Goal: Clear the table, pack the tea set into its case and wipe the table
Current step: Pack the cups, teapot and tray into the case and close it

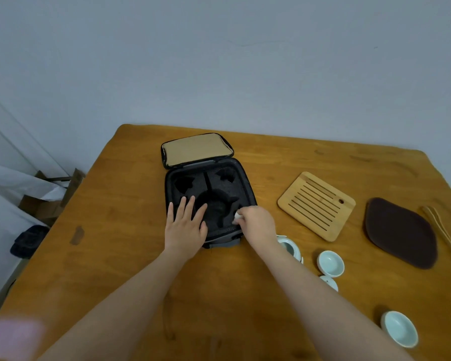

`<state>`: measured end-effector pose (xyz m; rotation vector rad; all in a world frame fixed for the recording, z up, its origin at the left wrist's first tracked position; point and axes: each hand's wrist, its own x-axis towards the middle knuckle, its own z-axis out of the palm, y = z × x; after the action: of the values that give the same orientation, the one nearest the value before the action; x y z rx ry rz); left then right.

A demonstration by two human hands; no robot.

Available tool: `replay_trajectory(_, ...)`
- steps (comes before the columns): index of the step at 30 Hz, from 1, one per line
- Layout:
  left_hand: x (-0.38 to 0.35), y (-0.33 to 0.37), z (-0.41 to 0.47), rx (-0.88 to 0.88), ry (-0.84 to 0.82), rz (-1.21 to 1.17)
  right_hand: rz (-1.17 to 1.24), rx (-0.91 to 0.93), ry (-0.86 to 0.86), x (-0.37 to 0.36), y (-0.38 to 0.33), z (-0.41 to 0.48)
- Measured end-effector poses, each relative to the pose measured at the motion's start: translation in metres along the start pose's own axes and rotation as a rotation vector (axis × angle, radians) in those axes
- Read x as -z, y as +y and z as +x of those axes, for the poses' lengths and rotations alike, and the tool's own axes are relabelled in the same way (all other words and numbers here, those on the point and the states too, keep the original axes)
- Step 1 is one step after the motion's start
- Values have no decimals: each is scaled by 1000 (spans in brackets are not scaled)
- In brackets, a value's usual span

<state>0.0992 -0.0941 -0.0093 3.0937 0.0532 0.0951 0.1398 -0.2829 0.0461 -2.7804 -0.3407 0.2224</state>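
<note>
A black tea set case (245, 183) lies open on the wooden table (115, 243), its tan-lined lid (197, 150) folded back and its foam cut-outs dark. My left hand (186, 227) rests flat on the foam at the near left, fingers spread. My right hand (257, 224) is closed on a small white cup (237, 216) at the case's near right corner. To the right of my right arm stand a pale blue teapot (289, 247), a cup (330, 263), a small lid (329, 282) and another cup (399, 328).
A slatted bamboo tray (316, 205) lies right of the case. Further right are a dark brown cloth mat (400, 231) and bamboo tongs (443, 233) near the table's right edge. Cardboard boxes (47, 201) stand on the floor at the left.
</note>
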Motion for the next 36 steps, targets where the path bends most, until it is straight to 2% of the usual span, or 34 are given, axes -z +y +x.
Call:
replay_trajectory(6, 14, 47, -15, 26, 125, -189, 62, 65, 312, 5, 30, -38)
replay_trajectory(11, 18, 121, -40, -84, 185, -348, 66, 0, 337, 10, 85, -74)
replay_trajectory(14, 19, 163, -54, -137, 152, -412, 68, -39, 266, 12, 122, -94)
replay_trajectory(22, 9, 270, -64, -253, -132, -475, 16, -89, 145, 28, 208, -165)
replay_trajectory(31, -12, 340, -29, -89, -422, -207, -100, -166, -172, 32, 288, -224)
replay_trajectory(36, -20, 350, -29, -26, -388, -158, -4, -180, -225, 27, 304, -239)
